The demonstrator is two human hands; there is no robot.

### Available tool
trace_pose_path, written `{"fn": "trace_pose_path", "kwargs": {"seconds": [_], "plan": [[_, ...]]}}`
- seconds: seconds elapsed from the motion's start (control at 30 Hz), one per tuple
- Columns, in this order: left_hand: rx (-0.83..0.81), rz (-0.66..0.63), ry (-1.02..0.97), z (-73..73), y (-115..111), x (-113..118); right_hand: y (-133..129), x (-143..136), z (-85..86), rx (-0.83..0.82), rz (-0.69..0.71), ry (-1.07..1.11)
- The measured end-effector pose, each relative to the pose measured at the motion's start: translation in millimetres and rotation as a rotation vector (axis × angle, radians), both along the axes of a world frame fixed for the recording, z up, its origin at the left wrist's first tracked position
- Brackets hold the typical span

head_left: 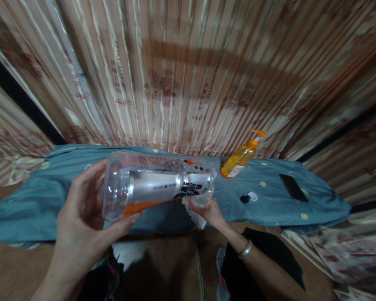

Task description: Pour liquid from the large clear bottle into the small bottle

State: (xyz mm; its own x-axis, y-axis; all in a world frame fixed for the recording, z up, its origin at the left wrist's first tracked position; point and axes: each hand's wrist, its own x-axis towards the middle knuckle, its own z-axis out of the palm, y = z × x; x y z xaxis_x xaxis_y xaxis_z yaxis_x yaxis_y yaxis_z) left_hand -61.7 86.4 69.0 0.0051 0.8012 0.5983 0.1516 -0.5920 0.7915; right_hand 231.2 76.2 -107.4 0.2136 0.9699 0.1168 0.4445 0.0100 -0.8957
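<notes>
A large clear plastic bottle [156,184] with a silver and orange label lies sideways in the air in front of me, above the blue cloth. My left hand [84,213] is wrapped around its wide base, thumb below and fingers behind. At the narrower end, my right hand [208,211] is closed on a white cloth [194,214] with a ragged edge, close under the bottle. Whether the cloth touches the bottle I cannot tell, as the bottle hides part of those fingers. A silver bangle [245,249] circles my right wrist.
The blue patterned sheet [278,213] covers a low surface. On it are an orange pump bottle [239,161], a dark phone [293,188], a small black item [245,198] and a white round piece [253,196]. Pleated curtains [181,75] hang behind. My feet are below.
</notes>
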Motion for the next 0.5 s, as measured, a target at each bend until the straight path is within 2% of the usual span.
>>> {"fn": "trace_pose_path", "kwargs": {"seconds": [0.5], "plan": [[0.018, 0.021, 0.018, 3.3, -1.3, -0.1, 0.4, -0.2, 2.1, 0.037, -0.002, -0.041]]}}
